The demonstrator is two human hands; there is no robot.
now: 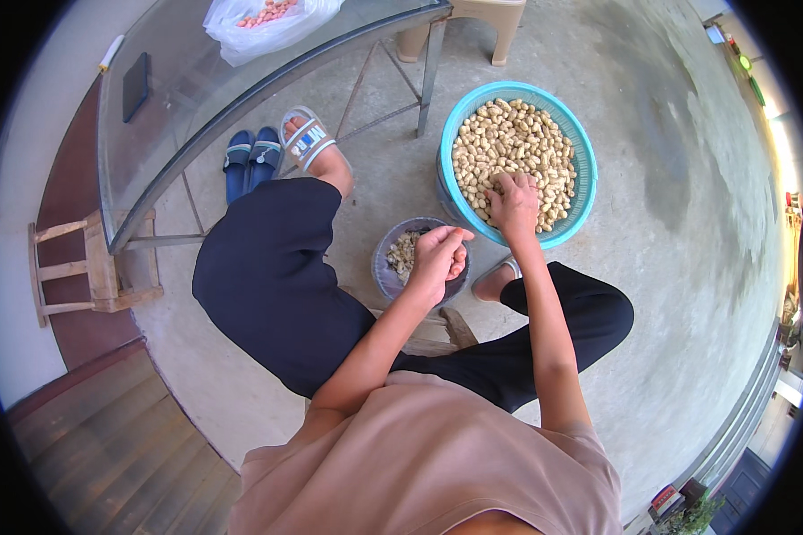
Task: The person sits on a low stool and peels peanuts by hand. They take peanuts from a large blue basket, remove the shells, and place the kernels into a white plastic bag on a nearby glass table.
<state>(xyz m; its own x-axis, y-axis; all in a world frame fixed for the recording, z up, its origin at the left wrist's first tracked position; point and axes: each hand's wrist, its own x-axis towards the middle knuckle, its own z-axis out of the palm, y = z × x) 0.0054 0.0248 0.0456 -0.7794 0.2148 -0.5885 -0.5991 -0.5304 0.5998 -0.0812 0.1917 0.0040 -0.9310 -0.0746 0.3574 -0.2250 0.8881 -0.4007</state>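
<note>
A round turquoise plastic basket (pixel 590 175) full of unshelled peanuts (pixel 508 137) stands on the floor in front of me, right of the middle. My right hand (pixel 514 200) reaches into its near side, fingers down among the peanuts; whether it grips any is hidden. Nearer to me and to the left is a smaller round bin (pixel 383 274) with peanut shells (pixel 401 254) inside. Over this bin my left hand (pixel 439 257) is held with its fingers curled. Whether something lies inside those fingers cannot be seen.
A glass-topped metal table (pixel 241 73) at the upper left bears a white plastic bag (pixel 241 40) of shelled peanuts (pixel 268 12) and a dark flat device (pixel 136 87). Blue slippers (pixel 251 164) lie beneath its edge. A wooden chair (pixel 100 267) is at the left, a beige plastic stool (pixel 488 13) at the top.
</note>
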